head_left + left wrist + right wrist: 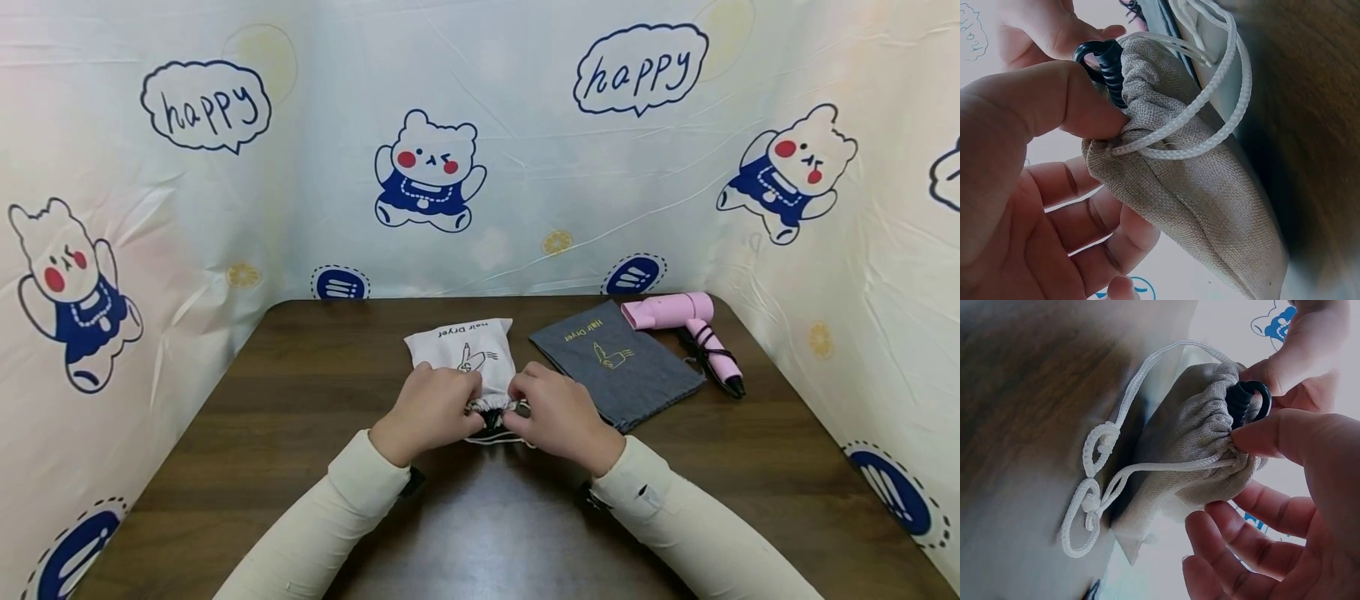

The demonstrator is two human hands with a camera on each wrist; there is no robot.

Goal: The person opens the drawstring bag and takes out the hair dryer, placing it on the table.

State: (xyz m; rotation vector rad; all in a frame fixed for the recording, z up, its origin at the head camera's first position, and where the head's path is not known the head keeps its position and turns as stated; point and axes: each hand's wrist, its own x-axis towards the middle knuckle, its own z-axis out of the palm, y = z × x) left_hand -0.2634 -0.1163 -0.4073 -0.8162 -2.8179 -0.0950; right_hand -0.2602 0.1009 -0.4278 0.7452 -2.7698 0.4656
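Our left hand (433, 406) and right hand (561, 414) each pinch the pale pouch (491, 357) at its mouth, equally near, its part-hidden long axis running, probably, toward eleven o'clock.

Under the left hand (431, 408) and right hand (562, 414) spreads a dark wood-grain table (307, 375), while beyond and to either side hangs pale bear-printed cloth (525, 183).

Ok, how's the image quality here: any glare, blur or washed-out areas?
Head: pale glare on the table between the sleeves; left wrist: bag weave crisp, backdrop washed out nearly white; right wrist: table soft and hazy, cord fairly sharp.
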